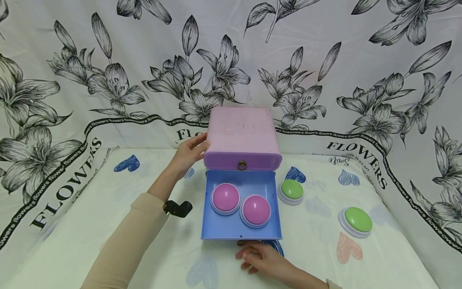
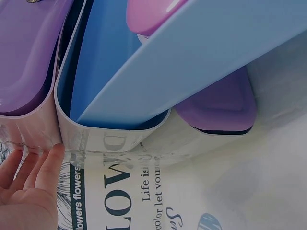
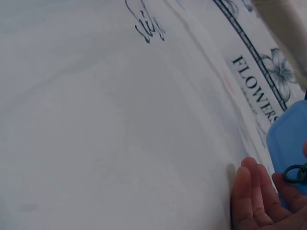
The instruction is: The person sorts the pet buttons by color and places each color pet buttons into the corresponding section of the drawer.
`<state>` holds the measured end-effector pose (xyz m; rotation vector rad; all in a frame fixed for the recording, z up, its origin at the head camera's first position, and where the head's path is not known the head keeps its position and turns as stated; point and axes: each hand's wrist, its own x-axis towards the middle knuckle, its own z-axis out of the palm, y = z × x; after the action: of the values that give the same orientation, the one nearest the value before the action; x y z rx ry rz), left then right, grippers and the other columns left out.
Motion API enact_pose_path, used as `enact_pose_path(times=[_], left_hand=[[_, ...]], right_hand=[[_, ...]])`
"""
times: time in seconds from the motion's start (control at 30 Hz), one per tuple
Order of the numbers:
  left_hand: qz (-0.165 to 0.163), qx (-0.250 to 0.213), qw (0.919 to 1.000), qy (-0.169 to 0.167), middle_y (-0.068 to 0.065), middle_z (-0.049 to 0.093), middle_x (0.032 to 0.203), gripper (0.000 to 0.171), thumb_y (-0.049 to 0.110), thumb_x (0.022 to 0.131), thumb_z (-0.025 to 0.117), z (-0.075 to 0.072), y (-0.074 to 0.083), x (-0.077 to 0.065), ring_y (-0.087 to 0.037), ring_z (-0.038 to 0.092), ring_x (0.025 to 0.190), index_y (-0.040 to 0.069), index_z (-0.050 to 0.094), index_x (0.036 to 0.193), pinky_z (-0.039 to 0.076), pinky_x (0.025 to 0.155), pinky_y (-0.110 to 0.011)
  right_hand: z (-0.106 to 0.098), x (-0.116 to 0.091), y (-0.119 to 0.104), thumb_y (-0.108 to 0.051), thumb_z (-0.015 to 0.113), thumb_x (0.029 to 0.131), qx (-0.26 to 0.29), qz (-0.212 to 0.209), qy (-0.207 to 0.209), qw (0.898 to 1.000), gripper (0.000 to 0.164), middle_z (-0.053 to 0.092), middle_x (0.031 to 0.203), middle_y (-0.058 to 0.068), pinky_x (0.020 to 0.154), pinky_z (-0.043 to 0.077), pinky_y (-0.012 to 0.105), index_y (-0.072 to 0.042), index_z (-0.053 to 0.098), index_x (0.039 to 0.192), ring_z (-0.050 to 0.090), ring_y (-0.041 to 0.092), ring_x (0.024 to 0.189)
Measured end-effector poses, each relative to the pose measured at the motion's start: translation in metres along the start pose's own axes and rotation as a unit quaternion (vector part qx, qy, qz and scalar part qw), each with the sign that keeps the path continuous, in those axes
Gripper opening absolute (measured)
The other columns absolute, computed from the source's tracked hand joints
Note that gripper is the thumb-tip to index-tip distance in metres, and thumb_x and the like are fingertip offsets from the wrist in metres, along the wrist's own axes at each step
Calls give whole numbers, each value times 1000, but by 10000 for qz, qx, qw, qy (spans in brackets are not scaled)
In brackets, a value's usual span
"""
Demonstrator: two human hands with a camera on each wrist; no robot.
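Observation:
A stacked drawer cabinet [image 1: 242, 130] stands at the middle, pink on top. Its blue drawer [image 1: 240, 176] is pulled out and holds two pink-domed push buttons [image 1: 225, 197] [image 1: 256, 210] with white bases. My left hand [image 1: 190, 154] rests straight fingers against the cabinet's left side; in the left wrist view these fingers [image 2: 44, 170] touch the pink wall. At the drawer's front, my right hand [image 1: 265, 259] pinches the dark ring pull [image 3: 295, 174] between thumb and forefinger, its other fingers extended. The thumb is mostly cut off in the right wrist view.
Right of the drawer sit two green-domed push buttons [image 1: 292, 189] [image 1: 358, 219] on the heart-print cloth [image 1: 162, 249]. Purple drawers close the tiers above [image 1: 220, 161] and below [image 2: 220, 103] the blue one. A flower-print curtain [image 1: 306, 24] hangs behind.

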<state>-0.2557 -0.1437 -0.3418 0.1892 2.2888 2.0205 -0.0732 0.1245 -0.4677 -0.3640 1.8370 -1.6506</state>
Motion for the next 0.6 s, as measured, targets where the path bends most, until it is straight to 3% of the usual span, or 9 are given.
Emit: enact_pose_path(times=[0.47,0.6], left_hand=[[24,37,10000,-1,-3,36,146,57,34,90,58,0,0,-1,-21,48,123,15,39,141,49,92,-28],[34,36,10000,-9,-3,36,145,57,35,90,58,0,0,-1,-21,48,123,16,39,141,49,92,-28]], right_hand=[[13,6,0,-26,49,97,499,-165,132,9985,36,64,105,18,68,58,29,7,57,110,65,15,81],[17,9,-1,-29,49,96,536,-40,320,9980,38,65,101,15,66,57,26,5,60,108,65,14,78]])
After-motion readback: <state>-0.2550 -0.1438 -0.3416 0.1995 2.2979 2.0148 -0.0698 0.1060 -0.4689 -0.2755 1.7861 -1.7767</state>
